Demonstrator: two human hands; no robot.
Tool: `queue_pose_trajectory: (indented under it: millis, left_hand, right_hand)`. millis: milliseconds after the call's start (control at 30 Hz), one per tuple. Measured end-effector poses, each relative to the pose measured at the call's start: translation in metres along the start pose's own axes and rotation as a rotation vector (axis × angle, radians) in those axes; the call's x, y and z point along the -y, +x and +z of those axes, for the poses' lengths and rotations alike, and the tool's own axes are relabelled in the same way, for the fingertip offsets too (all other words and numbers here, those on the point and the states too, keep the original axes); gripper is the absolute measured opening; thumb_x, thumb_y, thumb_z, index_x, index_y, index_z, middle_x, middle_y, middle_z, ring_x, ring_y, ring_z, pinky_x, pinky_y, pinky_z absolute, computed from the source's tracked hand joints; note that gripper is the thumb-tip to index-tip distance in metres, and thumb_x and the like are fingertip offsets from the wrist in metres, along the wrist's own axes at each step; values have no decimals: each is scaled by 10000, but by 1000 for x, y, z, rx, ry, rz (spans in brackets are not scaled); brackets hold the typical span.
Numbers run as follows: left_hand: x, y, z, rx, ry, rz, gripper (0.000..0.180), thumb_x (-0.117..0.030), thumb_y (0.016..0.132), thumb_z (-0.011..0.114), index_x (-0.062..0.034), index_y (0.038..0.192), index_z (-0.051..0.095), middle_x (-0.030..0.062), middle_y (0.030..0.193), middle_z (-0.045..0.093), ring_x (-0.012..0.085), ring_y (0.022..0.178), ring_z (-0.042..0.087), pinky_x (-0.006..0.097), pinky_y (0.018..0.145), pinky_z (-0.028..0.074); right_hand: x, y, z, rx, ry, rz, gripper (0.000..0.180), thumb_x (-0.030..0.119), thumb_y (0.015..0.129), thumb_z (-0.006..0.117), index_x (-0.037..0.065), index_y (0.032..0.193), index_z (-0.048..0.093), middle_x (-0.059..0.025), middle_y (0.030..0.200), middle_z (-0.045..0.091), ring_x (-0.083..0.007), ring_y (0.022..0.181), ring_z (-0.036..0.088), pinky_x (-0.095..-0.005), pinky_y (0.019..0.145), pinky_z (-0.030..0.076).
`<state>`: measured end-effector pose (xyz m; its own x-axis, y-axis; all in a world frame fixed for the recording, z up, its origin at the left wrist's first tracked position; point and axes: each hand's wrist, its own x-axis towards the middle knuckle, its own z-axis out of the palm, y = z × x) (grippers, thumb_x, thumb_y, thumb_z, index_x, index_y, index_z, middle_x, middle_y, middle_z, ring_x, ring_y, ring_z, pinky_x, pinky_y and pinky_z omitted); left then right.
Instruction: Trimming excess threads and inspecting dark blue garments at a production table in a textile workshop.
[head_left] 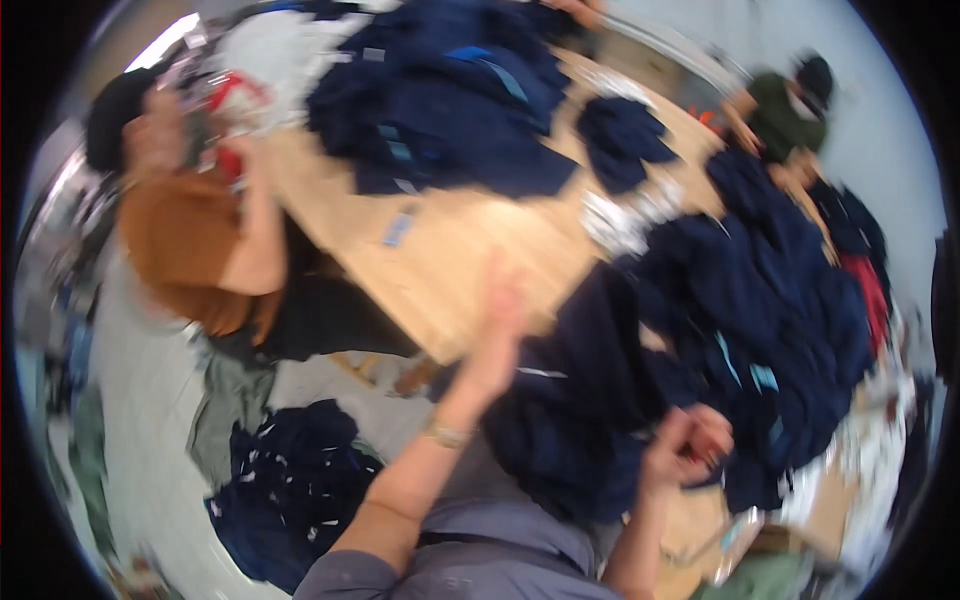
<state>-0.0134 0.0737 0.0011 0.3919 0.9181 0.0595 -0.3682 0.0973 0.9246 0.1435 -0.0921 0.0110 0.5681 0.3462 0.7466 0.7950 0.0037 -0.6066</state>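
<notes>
Head: left hand above table, near its edge.

Apparently a garment workshop, wooden worktable, heaped navy clothing, co-workers alongside

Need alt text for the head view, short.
Blurry fisheye view: a person's open left hand is over a wooden table, and their partly curled right hand is by piled navy garments. One co-worker is at the left, another at the upper right.
</notes>
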Motion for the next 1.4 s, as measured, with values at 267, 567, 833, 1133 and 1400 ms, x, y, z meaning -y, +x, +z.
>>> queue_pose_trajectory:
  millis: [267,567,833,1133,1400]
  left_hand:
    - [52,-38,-5,7,295,-70,263,-118,864,594,-21,1101,535,95,1027,588,128,896,570,225,749,462]
    - [92,-19,52,350,964,-97,361,-122,721,686,-35,992,464,107,689,566,258,615,574,368,612,475]
    - [13,-36,-13,56,1130,-30,227,24,717,601,-42,914,510,94,781,525,177,715,539,281,642,448]
    - [22,-90,47,489,1001,353,336,-117,590,793,-62,851,589,67,893,576,263,954,534,365,792,440]
    - [56,-86,50,641,644,-280,125,-134,796,644,-29,864,651,44,700,588,128,686,572,242,672,429]
  right_hand:
    - [-47,-99,-33,172,61,510,282,17,745,673,23,785,394,-37,716,447,-104,567,365,-223,521,335]
    - [-53,-84,-44,515,-107,541,381,91,730,687,7,939,380,-165,754,534,-336,679,567,-361,605,447]
    - [-74,-63,-51,74,233,834,315,-30,741,627,91,793,342,25,675,371,-61,585,376,-208,531,324]
    - [-55,-57,-34,81,431,944,322,-46,736,620,105,783,339,32,700,376,-43,620,363,-184,555,310]
    - [-63,-59,-50,-68,516,970,307,-85,752,590,112,783,357,21,730,408,-53,625,427,-195,576,416]
